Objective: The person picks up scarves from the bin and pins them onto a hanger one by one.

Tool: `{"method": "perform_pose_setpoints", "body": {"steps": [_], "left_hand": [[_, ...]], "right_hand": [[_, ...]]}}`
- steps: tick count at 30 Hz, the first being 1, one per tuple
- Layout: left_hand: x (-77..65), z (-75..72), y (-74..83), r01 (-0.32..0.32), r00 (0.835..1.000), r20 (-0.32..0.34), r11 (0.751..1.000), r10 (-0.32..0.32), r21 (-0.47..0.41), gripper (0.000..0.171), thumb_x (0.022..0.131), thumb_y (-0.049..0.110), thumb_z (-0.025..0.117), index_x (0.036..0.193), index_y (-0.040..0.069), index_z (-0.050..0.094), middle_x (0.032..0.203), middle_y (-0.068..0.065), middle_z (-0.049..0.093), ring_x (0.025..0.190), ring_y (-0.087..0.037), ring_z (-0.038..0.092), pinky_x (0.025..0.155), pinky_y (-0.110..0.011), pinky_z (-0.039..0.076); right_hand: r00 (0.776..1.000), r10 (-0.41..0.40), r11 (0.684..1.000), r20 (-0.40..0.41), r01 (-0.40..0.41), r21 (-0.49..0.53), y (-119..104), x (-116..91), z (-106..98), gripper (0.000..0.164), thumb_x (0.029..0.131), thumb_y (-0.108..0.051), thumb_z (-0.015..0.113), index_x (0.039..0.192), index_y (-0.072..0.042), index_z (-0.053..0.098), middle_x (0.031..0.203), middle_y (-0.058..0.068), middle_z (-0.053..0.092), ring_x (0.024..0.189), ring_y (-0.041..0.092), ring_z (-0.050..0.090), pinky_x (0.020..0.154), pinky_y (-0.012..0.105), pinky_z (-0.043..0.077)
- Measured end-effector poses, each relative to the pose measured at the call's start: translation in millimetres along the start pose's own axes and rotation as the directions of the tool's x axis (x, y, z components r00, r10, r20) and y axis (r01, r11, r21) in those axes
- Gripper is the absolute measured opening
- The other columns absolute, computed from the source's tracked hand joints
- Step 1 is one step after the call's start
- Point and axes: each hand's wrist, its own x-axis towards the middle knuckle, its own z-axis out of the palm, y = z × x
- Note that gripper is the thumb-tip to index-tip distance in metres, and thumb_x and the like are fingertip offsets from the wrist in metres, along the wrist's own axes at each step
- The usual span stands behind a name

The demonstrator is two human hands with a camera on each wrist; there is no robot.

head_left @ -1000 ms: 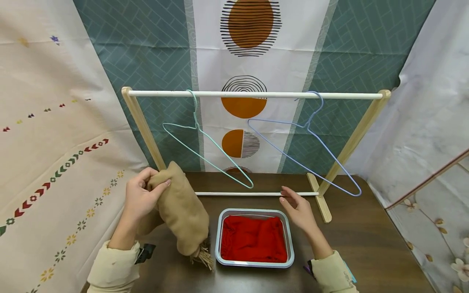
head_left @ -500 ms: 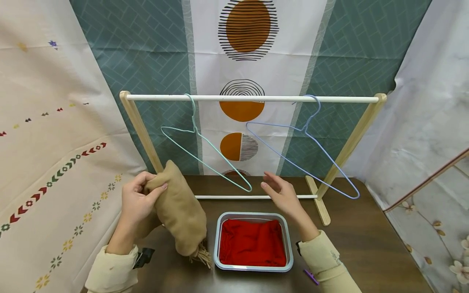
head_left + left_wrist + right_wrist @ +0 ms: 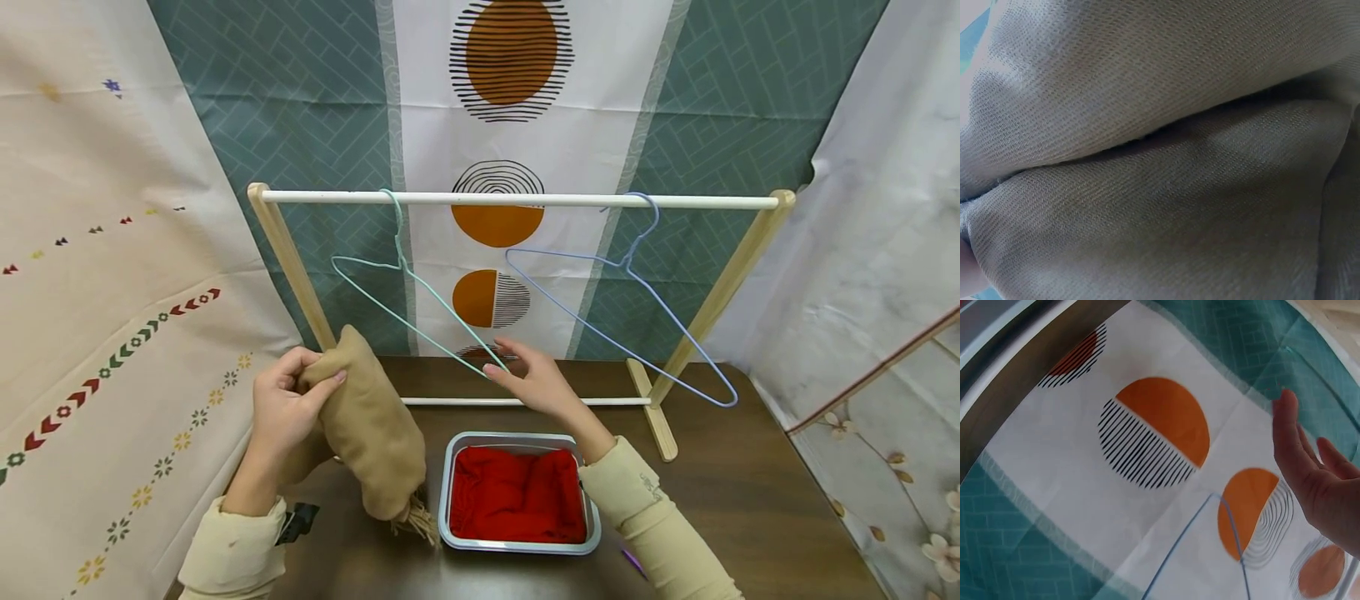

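My left hand [image 3: 288, 402] pinches a folded tan scarf [image 3: 375, 429] by its upper end, and a fringe hangs from the lower end. Tan woven folds fill the left wrist view. My right hand [image 3: 542, 382] is at the lower right corner of the mint-green wire hanger [image 3: 399, 221], overlapping that corner in the head view. Its fingers and thumb are held apart, loosely extended. In the right wrist view the fingers [image 3: 1291, 447] point up near the green wire. The hanger hangs by its hook on a rack's white top rail [image 3: 517, 199].
A blue wire hanger [image 3: 627, 263] hangs further right on the rail. Wooden uprights [image 3: 288, 262] hold the rack on the dark table [image 3: 750, 500]. A grey tray [image 3: 517, 547] with red cloth [image 3: 517, 496] stands in front, and a small purple item [image 3: 633, 562] lies beside it.
My right hand has moved left from the rack's right side to the green hanger's lower corner. The left hand keeps holding the scarf in about the same place.
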Motion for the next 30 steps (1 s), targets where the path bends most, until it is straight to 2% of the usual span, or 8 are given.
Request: {"method": "perform_pose_setpoints", "body": {"steps": [3,6,9,15,19,22,25,30], "left_hand": [[-0.2,-0.8,-2.1,-0.016,1.000,0.006,1.000,0.016,0.017,0.016,0.064,-0.024,0.064,0.072,-0.012,0.057,0.061,0.006,0.057,0.046,-0.001,0.043,0.041,-0.014,0.035],[0.0,-1.0,-0.5,-0.026,0.999,0.025,0.998,0.025,0.049,0.018,0.063,-0.024,0.065,0.073,-0.010,0.058,0.061,0.007,0.056,0.046,0.000,0.043,0.041,-0.015,0.035],[1.1,0.1,5.4,-0.035,0.999,0.043,0.999,0.033,0.038,0.018,0.063,-0.025,0.064,0.072,-0.011,0.057,0.062,0.007,0.056,0.047,0.001,0.043,0.041,-0.015,0.035],[4.3,3.0,23.2,-0.042,0.995,0.093,0.997,0.047,-0.061,0.017,0.065,-0.030,0.057,0.072,-0.015,0.052,0.070,0.005,0.059,0.054,0.000,0.047,0.046,-0.013,0.038],[6.5,2.8,27.5,-0.052,0.988,0.145,0.998,0.056,-0.030,0.020,0.064,-0.031,0.056,0.070,-0.012,0.051,0.064,0.000,0.054,0.053,0.000,0.045,0.044,-0.015,0.036],[7.9,2.6,28.5,-0.068,0.983,0.168,0.998,0.068,-0.005,0.022,0.064,-0.030,0.057,0.069,-0.010,0.051,0.058,-0.004,0.048,0.050,0.000,0.042,0.040,-0.019,0.033],[8.4,3.0,28.7,-0.069,0.982,0.175,0.998,0.069,-0.009,0.023,0.064,-0.030,0.057,0.068,-0.009,0.049,0.056,-0.003,0.045,0.049,0.000,0.040,0.039,-0.021,0.031],[6.6,1.5,13.9,-0.048,0.987,0.153,0.998,0.054,-0.044,0.019,0.067,-0.026,0.060,0.076,-0.012,0.051,0.063,-0.001,0.057,0.053,-0.002,0.047,0.043,-0.016,0.037]], "right_hand": [[0.999,0.005,0.999,0.038,-0.004,-0.042,-4.2,7.5,6.5,0.052,0.087,-0.031,0.061,0.131,-0.008,0.048,0.121,0.012,0.056,0.097,0.025,0.058,0.075,0.037,0.048],[0.996,0.055,0.998,0.064,-0.055,0.003,-8.3,12.3,11.4,0.049,0.087,-0.030,0.061,0.130,-0.010,0.049,0.117,0.011,0.057,0.085,0.024,0.059,0.069,0.037,0.050],[0.987,0.128,0.988,0.094,-0.135,0.074,-10.6,16.9,15.2,0.043,0.088,-0.030,0.059,0.126,-0.011,0.053,0.109,0.010,0.059,0.076,0.021,0.059,0.059,0.034,0.052],[0.948,0.254,0.938,0.192,-0.290,0.192,-16.0,28.1,19.6,0.046,0.090,-0.037,0.055,0.128,-0.011,0.051,0.112,0.011,0.058,0.075,0.020,0.062,0.052,0.034,0.052],[0.913,0.317,0.905,0.259,-0.372,0.204,-20.1,37.6,20.0,0.055,0.090,-0.045,0.052,0.132,-0.011,0.046,0.106,0.014,0.060,0.070,0.023,0.063,0.052,0.033,0.050],[0.900,0.320,0.901,0.297,-0.386,0.196,-21.4,45.3,19.5,0.058,0.090,-0.049,0.047,0.130,-0.007,0.048,0.097,0.014,0.063,0.068,0.027,0.064,0.054,0.033,0.048],[0.899,0.320,0.901,0.298,-0.386,0.198,-21.5,50.7,19.7,0.059,0.090,-0.053,0.042,0.121,-0.003,0.054,0.089,0.015,0.064,0.060,0.023,0.061,0.049,0.028,0.042],[0.903,0.334,0.898,0.270,-0.392,0.200,-21.2,52.0,20.0,0.066,0.090,-0.058,0.036,0.113,0.000,0.058,0.077,0.014,0.061,0.046,0.012,0.044,0.039,0.020,0.029]]}}
